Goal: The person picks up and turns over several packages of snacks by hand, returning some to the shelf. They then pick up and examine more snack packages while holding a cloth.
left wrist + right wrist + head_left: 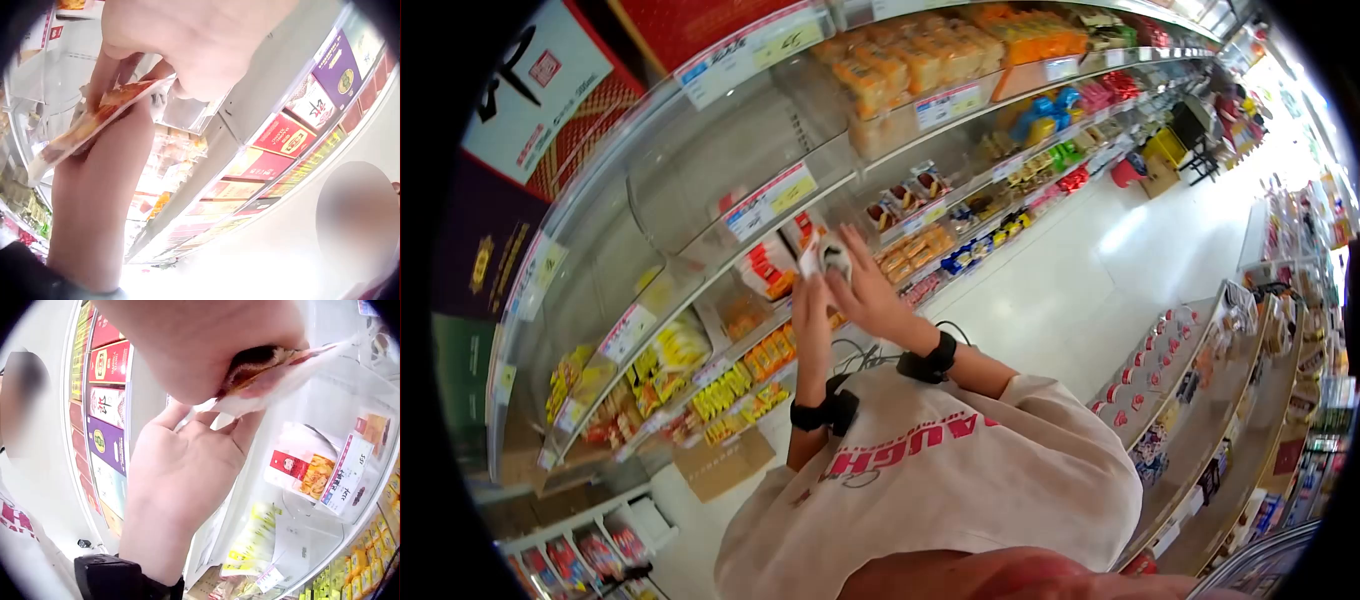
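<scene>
Both hands meet on one flat snack packet [103, 120], white-edged with orange-red printing, in front of the shelf. My left hand [811, 318] pinches an edge of it. My right hand [872, 298] grips it from the other side, its fingers partly hidden by the packet in the left wrist view. In the right wrist view the packet [272, 390] stands nearly edge-on, a dark patch near the palm. A similar white and red packet [294, 464] sits on the shelf behind a price tag, just beyond the hands.
A curved shelf rim with price tags [770, 200] runs close past the hands. Yellow snack bags [670, 350] fill lower racks, packed orange cakes [920, 55] an upper one. An open cardboard box [722, 462] lies on the floor at left. Another rack [1210, 400] stands at right.
</scene>
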